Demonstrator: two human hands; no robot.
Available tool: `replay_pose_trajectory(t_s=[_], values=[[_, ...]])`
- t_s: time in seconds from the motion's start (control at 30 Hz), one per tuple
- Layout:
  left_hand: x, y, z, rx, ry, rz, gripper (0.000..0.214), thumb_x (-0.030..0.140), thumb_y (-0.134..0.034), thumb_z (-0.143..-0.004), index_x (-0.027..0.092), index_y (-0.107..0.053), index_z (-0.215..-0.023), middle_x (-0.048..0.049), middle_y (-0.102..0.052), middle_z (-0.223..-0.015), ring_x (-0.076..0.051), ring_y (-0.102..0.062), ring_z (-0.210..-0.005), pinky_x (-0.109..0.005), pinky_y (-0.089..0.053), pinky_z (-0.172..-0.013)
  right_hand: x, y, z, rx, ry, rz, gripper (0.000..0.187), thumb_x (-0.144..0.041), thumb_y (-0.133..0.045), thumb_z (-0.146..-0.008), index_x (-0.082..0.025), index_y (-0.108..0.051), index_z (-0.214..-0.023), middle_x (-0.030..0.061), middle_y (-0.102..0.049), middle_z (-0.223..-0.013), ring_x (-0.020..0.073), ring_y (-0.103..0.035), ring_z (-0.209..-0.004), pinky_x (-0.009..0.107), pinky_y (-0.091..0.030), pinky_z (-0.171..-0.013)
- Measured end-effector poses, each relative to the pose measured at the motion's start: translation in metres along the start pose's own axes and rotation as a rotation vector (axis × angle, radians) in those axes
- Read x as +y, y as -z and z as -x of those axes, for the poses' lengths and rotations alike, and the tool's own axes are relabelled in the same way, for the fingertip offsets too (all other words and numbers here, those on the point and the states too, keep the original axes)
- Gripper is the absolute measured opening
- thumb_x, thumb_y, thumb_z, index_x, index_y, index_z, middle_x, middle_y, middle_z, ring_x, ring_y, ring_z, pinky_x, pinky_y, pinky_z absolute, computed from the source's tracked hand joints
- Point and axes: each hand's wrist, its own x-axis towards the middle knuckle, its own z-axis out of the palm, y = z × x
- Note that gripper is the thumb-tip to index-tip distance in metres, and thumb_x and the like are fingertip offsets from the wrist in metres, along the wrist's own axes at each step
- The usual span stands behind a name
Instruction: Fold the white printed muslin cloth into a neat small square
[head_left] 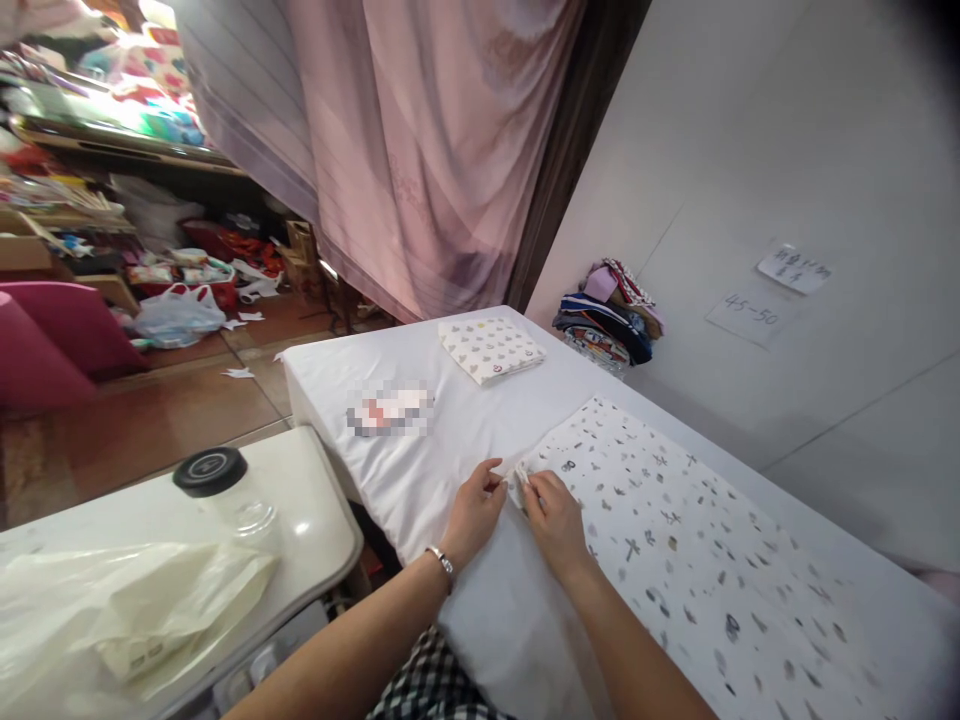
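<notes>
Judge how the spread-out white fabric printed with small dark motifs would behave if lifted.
The spread-out white fabric would probably hang floppy, since its edge bunches in the right hand. It seems light, lying thin and flat on the white cloth-covered table.

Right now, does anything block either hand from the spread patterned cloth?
Nothing visible does. The right hand pinches the patterned cloth at a bunched edge, the left hand close beside; the folded cloth lies beyond both hands.

Seemingly grey-printed white cloth, pink curtain
</notes>
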Motion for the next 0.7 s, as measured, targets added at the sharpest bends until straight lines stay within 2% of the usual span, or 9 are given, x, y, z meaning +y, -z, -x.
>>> replay_pose_trajectory(t_s=[0.13,0.33,0.6,0.7], values=[[0.0035,0.0006,-0.0007,-0.003,0.031,0.045,0.035,0.025,-0.048,-0.077,0.019,-0.05,-0.111,0.0036,-0.061,-0.073,-0.012,-0.056,-0.068,-0.026,-0.044,-0.069,-0.0007,-0.0036,0.0032,-0.012,0.081,0.042,0.023,-0.02,-0.037,-0.092,-0.019,-0.06,-0.091,0.0053,-0.059,-0.084,0.0158,-0.053,-0.079,0.028,-0.043,-0.072],[0.0046,0.0015,0.0001,0.005,0.041,0.032,0.036,0.022,-0.047,-0.075,0.019,-0.05,-0.111,0.0036,-0.062,-0.074,-0.012,-0.057,-0.069,-0.026,-0.043,-0.069,-0.0019,-0.0074,0.0051,-0.021,0.121,0.103,0.026,-0.02,-0.035,-0.092,-0.018,-0.061,-0.09,0.0058,-0.059,-0.082,0.0161,-0.054,-0.078,0.028,-0.043,-0.071],[0.0035,0.0021,0.0003,-0.016,0.045,0.115,0.038,0.03,-0.051,-0.077,0.018,-0.049,-0.113,0.0013,-0.063,-0.075,-0.013,-0.058,-0.069,-0.027,-0.045,-0.068,-0.0029,-0.008,0.0048,-0.025,0.138,0.165,0.031,-0.022,-0.032,-0.093,-0.018,-0.062,-0.086,0.0058,-0.058,-0.078,0.0161,-0.053,-0.074,0.028,-0.042,-0.068],[0.0026,0.0015,-0.0006,-0.021,0.065,0.126,0.038,0.033,-0.051,-0.078,0.018,-0.05,-0.112,0.0014,-0.062,-0.074,-0.013,-0.057,-0.069,-0.027,-0.045,-0.066,-0.0038,-0.0078,0.0051,-0.038,0.103,0.126,0.03,-0.022,-0.033,-0.093,-0.018,-0.062,-0.087,0.0056,-0.058,-0.078,0.016,-0.053,-0.073,0.027,-0.042,-0.067]])
